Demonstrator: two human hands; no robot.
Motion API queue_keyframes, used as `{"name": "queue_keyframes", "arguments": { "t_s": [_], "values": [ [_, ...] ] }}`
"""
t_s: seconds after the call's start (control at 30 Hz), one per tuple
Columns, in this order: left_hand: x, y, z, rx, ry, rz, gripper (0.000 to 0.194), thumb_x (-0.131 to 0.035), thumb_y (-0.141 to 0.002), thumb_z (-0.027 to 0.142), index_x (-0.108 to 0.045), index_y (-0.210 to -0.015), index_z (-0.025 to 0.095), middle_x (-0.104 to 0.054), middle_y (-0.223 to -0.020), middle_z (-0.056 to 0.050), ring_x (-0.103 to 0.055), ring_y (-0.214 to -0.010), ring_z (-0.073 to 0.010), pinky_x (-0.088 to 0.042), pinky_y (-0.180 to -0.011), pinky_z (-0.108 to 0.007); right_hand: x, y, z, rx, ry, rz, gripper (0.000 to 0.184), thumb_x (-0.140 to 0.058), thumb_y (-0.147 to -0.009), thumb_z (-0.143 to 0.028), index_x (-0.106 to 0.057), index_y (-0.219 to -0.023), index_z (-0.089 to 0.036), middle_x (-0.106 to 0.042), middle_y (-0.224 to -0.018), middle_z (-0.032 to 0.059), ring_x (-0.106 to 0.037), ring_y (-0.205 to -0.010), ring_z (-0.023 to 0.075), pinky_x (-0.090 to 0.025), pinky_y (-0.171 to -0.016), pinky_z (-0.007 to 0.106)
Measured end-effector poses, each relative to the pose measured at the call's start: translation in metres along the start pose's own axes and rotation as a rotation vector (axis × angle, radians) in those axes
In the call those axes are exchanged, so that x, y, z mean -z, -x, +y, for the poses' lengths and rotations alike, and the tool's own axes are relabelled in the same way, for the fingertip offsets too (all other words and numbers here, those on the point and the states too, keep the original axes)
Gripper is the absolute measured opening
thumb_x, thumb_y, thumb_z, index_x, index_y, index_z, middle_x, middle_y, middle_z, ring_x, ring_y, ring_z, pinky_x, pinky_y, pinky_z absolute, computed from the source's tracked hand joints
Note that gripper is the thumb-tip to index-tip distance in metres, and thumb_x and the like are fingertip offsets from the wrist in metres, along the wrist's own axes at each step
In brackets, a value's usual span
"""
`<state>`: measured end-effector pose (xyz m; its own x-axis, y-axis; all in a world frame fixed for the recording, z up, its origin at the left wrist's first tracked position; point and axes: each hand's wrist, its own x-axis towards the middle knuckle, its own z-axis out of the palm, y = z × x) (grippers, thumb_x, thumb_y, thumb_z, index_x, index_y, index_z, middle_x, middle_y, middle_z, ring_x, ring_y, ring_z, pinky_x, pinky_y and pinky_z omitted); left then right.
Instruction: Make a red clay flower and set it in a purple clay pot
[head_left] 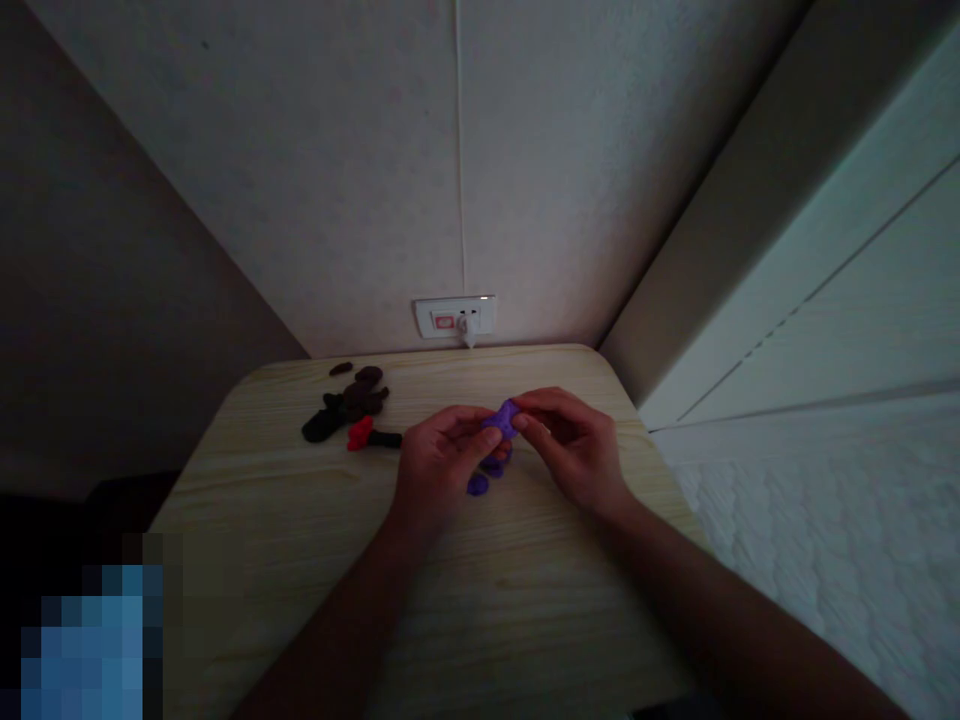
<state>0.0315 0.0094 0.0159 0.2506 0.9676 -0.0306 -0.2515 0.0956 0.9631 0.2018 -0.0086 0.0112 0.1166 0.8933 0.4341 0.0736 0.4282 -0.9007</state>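
Observation:
A small lump of purple modelling clay [501, 420] is pinched between both hands above the wooden tabletop [315, 570]. My left hand [444, 455] grips its left side with thumb and fingers. On the other side, my right hand [574, 445] holds it between thumb and forefinger. Under the hands lie more purple clay pieces [478, 485], partly hidden by the fingers. Left of my left hand rests a red clay shape [361, 434] with a black stem [385, 439], whose right end is covered by the hand.
Several dark brown clay pieces [364, 395] and a black clay piece [324, 425] lie at the table's back left. Behind the table, a wall socket [454, 317] holds a white plug [468, 328]. A pale quilted surface [840, 560] is at the right, and a blurred blue patch fills the lower left.

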Motion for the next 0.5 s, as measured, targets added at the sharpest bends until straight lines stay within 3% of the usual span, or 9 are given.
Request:
{"name": "queue_keyframes", "arguments": {
  "t_s": [0.2, 0.5],
  "values": [
    [-0.002, 0.000, 0.004, -0.097, -0.091, 0.052, 0.016, -0.084, -0.077, 0.030, -0.078, -0.087, 0.018, -0.080, -0.079, -0.005, -0.074, -0.068, -0.0188, -0.060, -0.062, -0.028, 0.002, 0.003, 0.002, 0.066, 0.064, -0.139, 0.034, -0.084, -0.084, -0.032, -0.077, -0.117, -0.028, -0.076, -0.107, 0.0084, -0.071, -0.095, 0.0234, -0.061, -0.086, 0.041],
    [0.002, -0.002, -0.013, -0.048, 0.084, -0.011, 0.015, -0.083, -0.080, 0.032, -0.080, -0.089, 0.020, -0.076, -0.094, -0.004, -0.072, -0.083, -0.0157, -0.058, -0.072, -0.026, 0.004, 0.004, 0.003, 0.038, 0.088, -0.183, 0.024, -0.080, -0.088, -0.033, -0.076, -0.111, -0.025, -0.077, -0.102, 0.0070, -0.072, -0.093, 0.0224, -0.060, -0.084, 0.038]
  ]
}}
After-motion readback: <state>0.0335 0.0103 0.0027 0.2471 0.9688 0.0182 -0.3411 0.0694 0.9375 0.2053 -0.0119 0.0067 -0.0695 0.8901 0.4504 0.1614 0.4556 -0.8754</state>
